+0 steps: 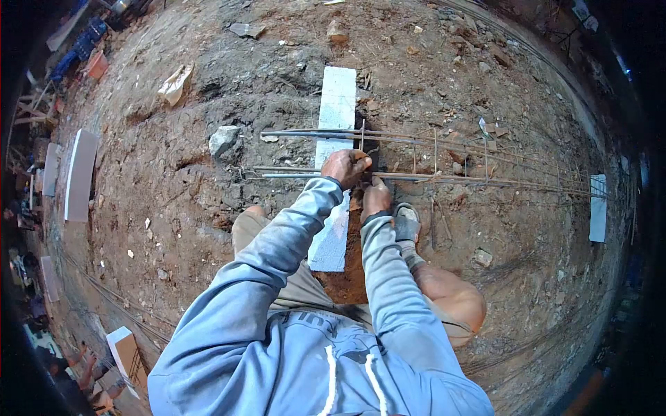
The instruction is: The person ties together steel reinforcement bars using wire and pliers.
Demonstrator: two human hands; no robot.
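Note:
A long rebar cage [444, 179], made of thin steel bars with stirrups, lies across a white block [336, 97]. Near its left end, a steel stirrup [362, 130] stands across the bars. My left hand [341, 168] is closed at the lower end of this stirrup, over the lower bars. Just below and to the right, my right hand [376, 199] is closed against the same bars, its fingertips close to the left hand. Whatever lies between the right fingers is too small to make out.
More white blocks stand at the left [81, 175] and under the cage's far right end [598, 208]. A grey stone [223, 141] and a crumpled pale scrap [175, 84] lie on rough soil. My shoe [407, 222] is beside the right hand. Thin rods [125, 305] lie at lower left.

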